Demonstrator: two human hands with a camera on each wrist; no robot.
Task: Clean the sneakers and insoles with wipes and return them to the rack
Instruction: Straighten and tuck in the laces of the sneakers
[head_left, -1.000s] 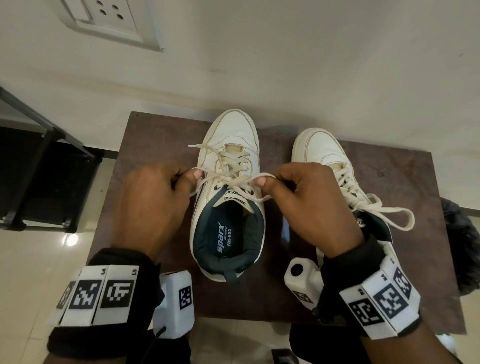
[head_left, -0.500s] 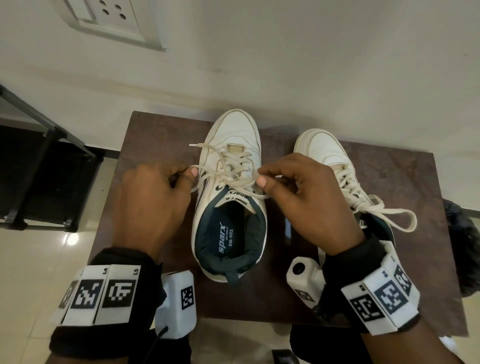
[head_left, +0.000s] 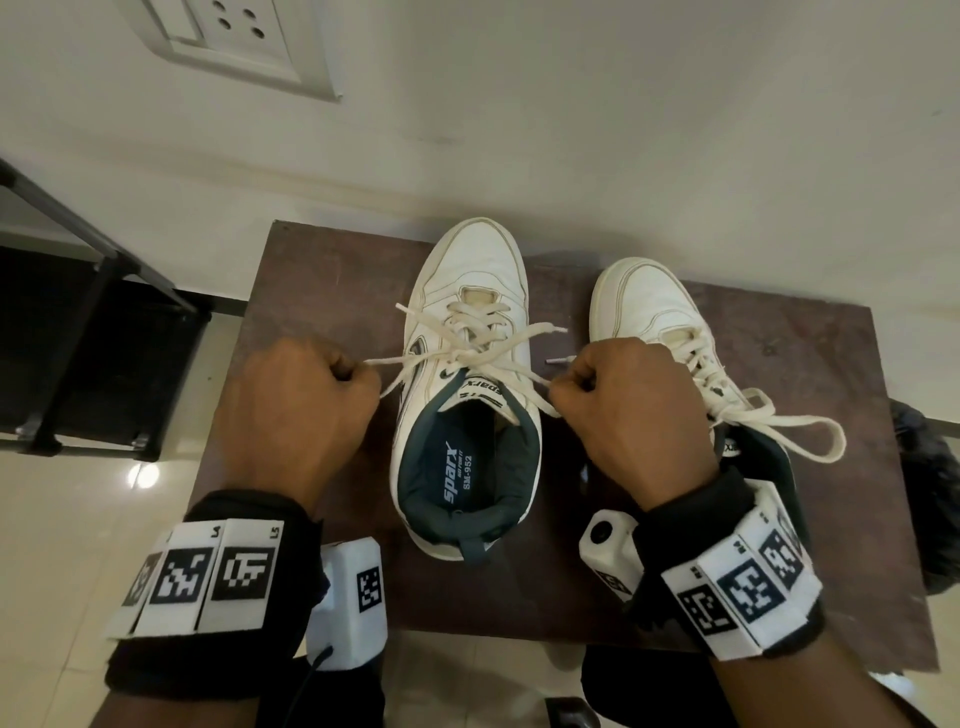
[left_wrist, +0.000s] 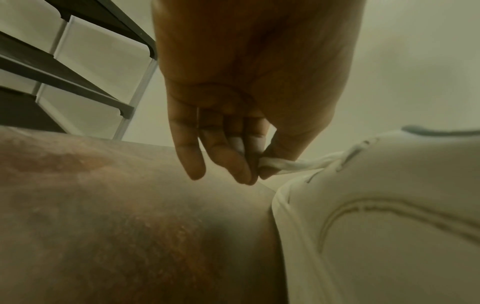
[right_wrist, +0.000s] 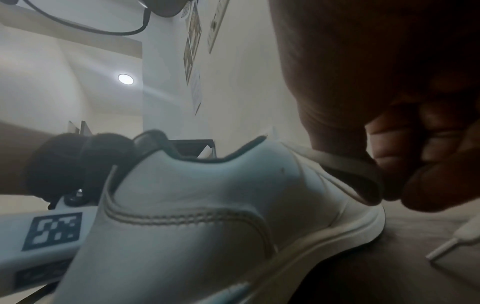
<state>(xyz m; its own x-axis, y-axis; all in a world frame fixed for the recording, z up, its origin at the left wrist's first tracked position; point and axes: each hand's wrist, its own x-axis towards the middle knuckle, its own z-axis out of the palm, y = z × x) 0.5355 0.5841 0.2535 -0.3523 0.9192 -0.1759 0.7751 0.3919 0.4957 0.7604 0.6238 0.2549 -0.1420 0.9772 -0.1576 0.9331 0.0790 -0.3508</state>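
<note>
Two white sneakers stand toes to the wall on a brown board (head_left: 322, 291). The left sneaker (head_left: 470, 270) shows its dark lining and printed insole (head_left: 457, 475). My left hand (head_left: 296, 405) pinches one loop of its cream laces (head_left: 467, 358), seen also in the left wrist view as laces (left_wrist: 291, 164) between fingertips (left_wrist: 244, 172). My right hand (head_left: 628, 410) pinches the other loop on the shoe's right side. In the right wrist view, lace (right_wrist: 345, 164) runs into the fingers (right_wrist: 426, 189) beside the sneaker (right_wrist: 207, 205). The right sneaker (head_left: 644, 306) has a tied bow (head_left: 779, 421).
A black shoe rack (head_left: 98, 332) stands at the left on the pale tiled floor (head_left: 62, 509). The wall carries a switch plate (head_left: 234, 36). A dark fabric bundle (head_left: 930, 499) lies past the board's right edge. A loose lace tip (right_wrist: 451, 244) lies on the board.
Both hands have moved apart sideways from above the tongue, drawing the left sneaker's lace loops outward and taut.
</note>
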